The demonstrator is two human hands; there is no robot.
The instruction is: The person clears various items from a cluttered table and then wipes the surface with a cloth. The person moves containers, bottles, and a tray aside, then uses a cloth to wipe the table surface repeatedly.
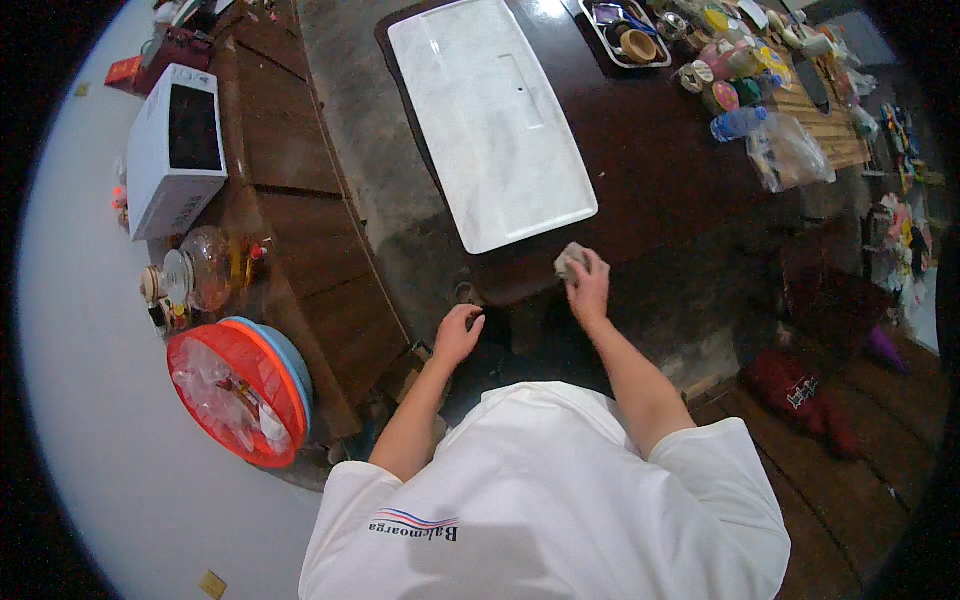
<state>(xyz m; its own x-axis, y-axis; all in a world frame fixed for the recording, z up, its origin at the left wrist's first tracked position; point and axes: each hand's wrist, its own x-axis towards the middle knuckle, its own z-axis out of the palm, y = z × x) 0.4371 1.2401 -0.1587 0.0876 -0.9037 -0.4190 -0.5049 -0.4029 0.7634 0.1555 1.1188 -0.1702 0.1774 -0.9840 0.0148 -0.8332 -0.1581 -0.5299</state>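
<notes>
My right hand [590, 289] grips a crumpled pale cloth [571, 261] at the near edge of a dark, glossy table [652, 157]. Just beyond it lies a large white rectangular panel [495, 127] with rounded corners, flat on the tabletop, with a recessed outline and a small dark hole in it. My left hand [458, 334] hovers off the table's near left corner, fingers loosely curled and apart, with nothing seen in it.
Left, a brown wooden cabinet [300, 225] carries a white microwave oven [176, 150], a glass jar [206, 270] and stacked plastic basins [292, 375]. Far right on the table are a metal tray [664, 61], a plastic bottle [739, 124] and a clear plastic bag [791, 154].
</notes>
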